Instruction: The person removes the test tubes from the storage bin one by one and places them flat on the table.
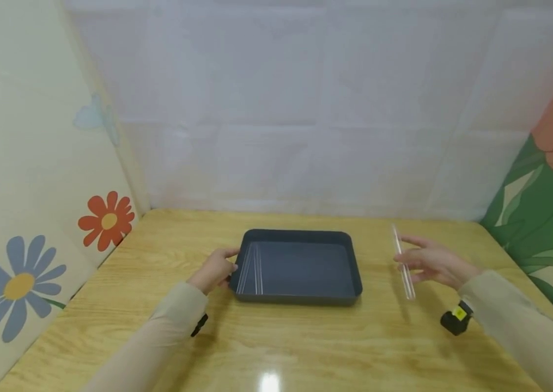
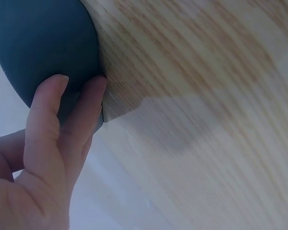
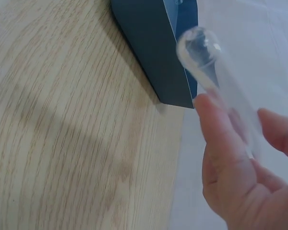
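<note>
A dark blue-grey rectangular tray (image 1: pixel 301 299) with raised walls lies on the wooden table. My left hand (image 1: pixel 214 269) holds the tray at its left side; in the left wrist view, the thumb and a finger lie against the outer wall (image 2: pixel 53 43). To the right of the tray, my right hand (image 1: pixel 435 264) pinches a clear test tube (image 1: pixel 406 275) between thumb and fingers, above the table. Its rounded end (image 3: pixel 199 48) points away from the palm in the right wrist view. Inside the tray, clear tubes (image 1: pixel 258 269) lie lengthwise along the left side.
Wood-grain tabletop (image 1: pixel 305 337) surrounds the tray. A white sheet (image 1: pixel 276 120) hangs behind the table. Flower-printed cloths stand at the left (image 1: pixel 21 179) and the right (image 1: pixel 541 218). A black wrist device (image 1: pixel 455 321) with a yellow label is on the right wrist.
</note>
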A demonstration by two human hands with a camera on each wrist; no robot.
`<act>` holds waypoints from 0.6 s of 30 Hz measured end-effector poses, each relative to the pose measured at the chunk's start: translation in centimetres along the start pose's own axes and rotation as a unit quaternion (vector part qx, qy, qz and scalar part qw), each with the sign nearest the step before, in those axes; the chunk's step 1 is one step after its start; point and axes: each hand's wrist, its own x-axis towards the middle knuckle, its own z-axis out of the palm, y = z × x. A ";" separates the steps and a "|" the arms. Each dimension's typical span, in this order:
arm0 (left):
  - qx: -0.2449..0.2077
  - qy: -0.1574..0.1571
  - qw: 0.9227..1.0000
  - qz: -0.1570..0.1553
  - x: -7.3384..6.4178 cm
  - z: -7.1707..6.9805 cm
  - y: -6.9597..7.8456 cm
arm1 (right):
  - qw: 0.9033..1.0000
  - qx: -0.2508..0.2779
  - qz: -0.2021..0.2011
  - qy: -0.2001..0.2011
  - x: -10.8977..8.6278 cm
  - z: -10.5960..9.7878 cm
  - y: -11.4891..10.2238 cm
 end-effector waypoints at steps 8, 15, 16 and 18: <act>-0.002 -0.009 1.000 0.005 0.0 0.0 -0.1 | 1.000 -0.015 -0.002 -0.015 0.0 -0.8 0.4; 0.007 -0.008 1.000 0.014 0.0 -0.1 -0.2 | 1.000 -0.023 0.000 -0.012 0.0 -1.4 0.9; 0.008 -0.007 1.000 0.014 0.0 -0.1 -0.1 | 1.000 -0.022 0.001 -0.011 0.0 -1.5 1.0; 0.011 -0.005 1.000 0.014 0.0 -0.1 -0.1 | 1.000 -0.022 0.003 -0.011 -0.1 -1.6 1.2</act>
